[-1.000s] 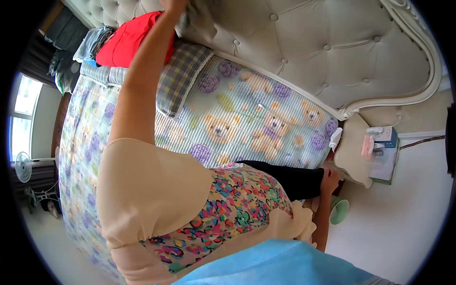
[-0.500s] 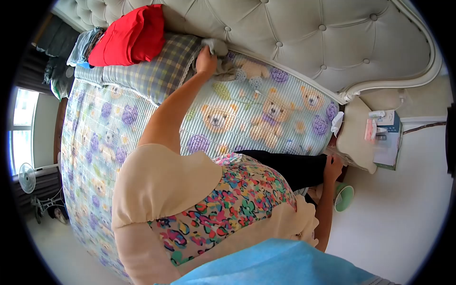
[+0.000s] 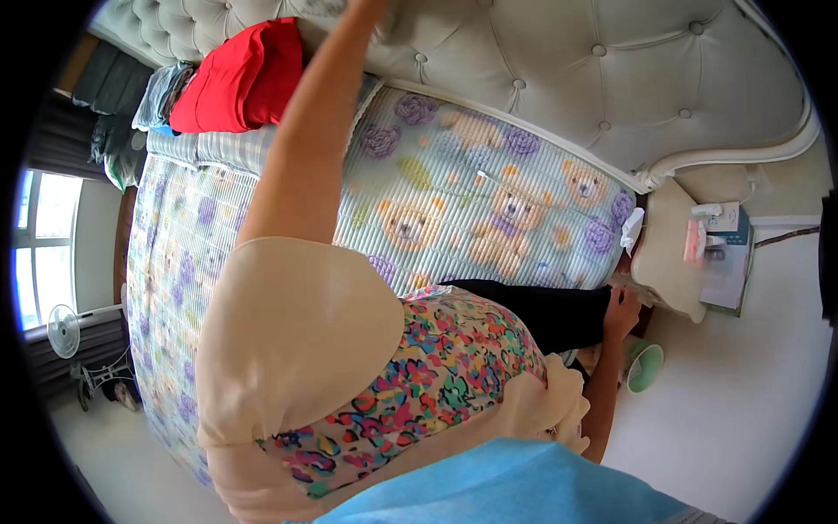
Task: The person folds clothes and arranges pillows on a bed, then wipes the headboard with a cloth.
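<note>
The forearm of my left arm stretches up to the top edge, where my left hand (image 3: 367,7) is blurred and mostly cut off, its fingers hidden. A grey cloth (image 3: 325,7), also blurred and partly outside the view, lies beside it against the tufted headboard (image 3: 559,52). Below is the bed's quilted cover (image 3: 454,201) with bears and purple flowers. At the right, my right hand (image 3: 621,313) rests on the knee of the black trousers (image 3: 550,316), its fingers bent over it and holding nothing visible.
Folded red fabric (image 3: 240,79) and blue-grey clothes (image 3: 157,96) lie on pillows at the upper left. A bedside table (image 3: 668,249) with a tissue box and small items stands at the right, near a green bin (image 3: 644,368). A white fan (image 3: 64,330) is far left.
Half a second ago my left hand gripped the grey cloth beside the checked pillow; it has since moved up to the headboard. My right hand stays at the knee.
</note>
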Demonstrator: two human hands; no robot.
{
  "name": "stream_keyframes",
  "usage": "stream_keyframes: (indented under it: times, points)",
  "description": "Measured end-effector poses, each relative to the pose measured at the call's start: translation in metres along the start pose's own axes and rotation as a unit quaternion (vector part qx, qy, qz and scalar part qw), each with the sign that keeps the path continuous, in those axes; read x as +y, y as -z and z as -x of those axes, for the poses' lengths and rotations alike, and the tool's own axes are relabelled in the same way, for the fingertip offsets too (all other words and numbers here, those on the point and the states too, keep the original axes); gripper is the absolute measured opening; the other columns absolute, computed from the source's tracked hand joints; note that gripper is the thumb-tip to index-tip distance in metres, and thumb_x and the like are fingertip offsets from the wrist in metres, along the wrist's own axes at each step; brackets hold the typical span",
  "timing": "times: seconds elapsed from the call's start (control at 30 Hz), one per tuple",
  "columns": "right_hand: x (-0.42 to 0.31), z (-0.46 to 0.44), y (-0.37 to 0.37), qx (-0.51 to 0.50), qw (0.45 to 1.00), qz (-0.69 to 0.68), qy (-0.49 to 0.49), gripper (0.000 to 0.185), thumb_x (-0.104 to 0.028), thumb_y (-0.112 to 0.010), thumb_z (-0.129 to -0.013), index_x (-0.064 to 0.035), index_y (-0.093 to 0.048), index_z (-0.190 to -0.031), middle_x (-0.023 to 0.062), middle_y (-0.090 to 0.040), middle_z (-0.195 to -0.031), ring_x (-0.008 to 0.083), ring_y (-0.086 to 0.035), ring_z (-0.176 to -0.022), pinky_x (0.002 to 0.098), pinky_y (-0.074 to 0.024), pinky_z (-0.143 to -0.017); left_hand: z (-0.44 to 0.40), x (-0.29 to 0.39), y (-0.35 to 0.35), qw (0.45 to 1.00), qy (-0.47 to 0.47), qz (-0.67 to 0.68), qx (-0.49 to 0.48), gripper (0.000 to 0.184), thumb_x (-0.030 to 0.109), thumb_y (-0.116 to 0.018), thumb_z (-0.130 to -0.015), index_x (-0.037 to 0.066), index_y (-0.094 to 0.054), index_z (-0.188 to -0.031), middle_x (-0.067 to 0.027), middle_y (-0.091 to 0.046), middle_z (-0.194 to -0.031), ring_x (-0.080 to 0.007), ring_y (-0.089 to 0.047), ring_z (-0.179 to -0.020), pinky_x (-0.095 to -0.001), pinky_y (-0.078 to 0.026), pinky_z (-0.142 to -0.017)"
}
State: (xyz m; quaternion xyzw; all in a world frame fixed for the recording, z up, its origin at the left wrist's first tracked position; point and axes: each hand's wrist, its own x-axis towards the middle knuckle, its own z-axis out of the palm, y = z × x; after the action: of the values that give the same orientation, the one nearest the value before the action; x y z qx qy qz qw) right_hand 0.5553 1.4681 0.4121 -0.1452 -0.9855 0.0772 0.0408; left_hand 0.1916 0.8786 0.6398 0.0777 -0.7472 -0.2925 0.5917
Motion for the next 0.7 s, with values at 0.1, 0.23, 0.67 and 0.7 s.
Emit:
stream_keyframes:
  times: [0.1, 0.23, 0.67, 0.7]
  points:
    - [-0.007, 0.001, 0.005, -0.007, 1.000, 0.002, -0.015, 0.030, -0.036, -0.055, -0.090, -0.0076, -0.064, -0.089, 0.0109, -0.062, -0.093, 0.0348, -0.057, -0.092, 0.0483, -0.0471, -0.078, 0.126, -0.019, 0.027, 0.988, 0.023, -0.056, -0.142, 0.055, 0.021, -0.066, -0.076, 0.002, -0.051, -0.126, -0.0230, -0.052, -0.128, -0.0414, -0.049, -0.117, -0.0424, -0.040, -0.100]
    - [0.002, 0.006, 0.008, -0.012, 1.000, -0.015, 0.009, 0.028, -0.035, -0.056, -0.090, -0.0080, -0.064, -0.091, 0.0110, -0.061, -0.094, 0.0349, -0.057, -0.092, 0.0486, -0.0468, -0.078, 0.175, -0.033, 0.063, 0.922, 0.098, -0.122, -0.355, 0.061, 0.032, -0.064, -0.079, 0.012, -0.046, -0.135, -0.0172, -0.056, -0.127, -0.0386, -0.052, -0.116, -0.0420, -0.045, -0.094]
    - [0.002, 0.004, 0.002, 0.031, 0.999, 0.002, 0.008, 0.025, -0.032, -0.057, -0.087, -0.0074, -0.063, -0.086, 0.0114, -0.061, -0.091, 0.0346, -0.058, -0.089, 0.0482, -0.0474, -0.075, 0.016, 0.025, -0.013, 0.995, -0.054, -0.080, -0.018, 0.038, 0.028, -0.067, -0.075, 0.000, -0.065, -0.101, -0.0212, -0.064, -0.074, -0.0397, -0.063, -0.078, -0.0485, -0.048, -0.068]
    - [0.002, 0.002, 0.000, 0.040, 0.999, 0.003, 0.010, 0.025, -0.032, -0.057, -0.087, -0.0076, -0.062, -0.085, 0.0113, -0.061, -0.089, 0.0344, -0.058, -0.087, 0.0481, -0.0474, -0.074, 0.054, 0.019, -0.007, 0.963, 0.036, -0.155, -0.218, 0.040, 0.031, -0.065, -0.078, 0.000, -0.064, -0.104, -0.0247, -0.063, -0.108, -0.0380, -0.060, -0.104, -0.0463, -0.048, -0.084]
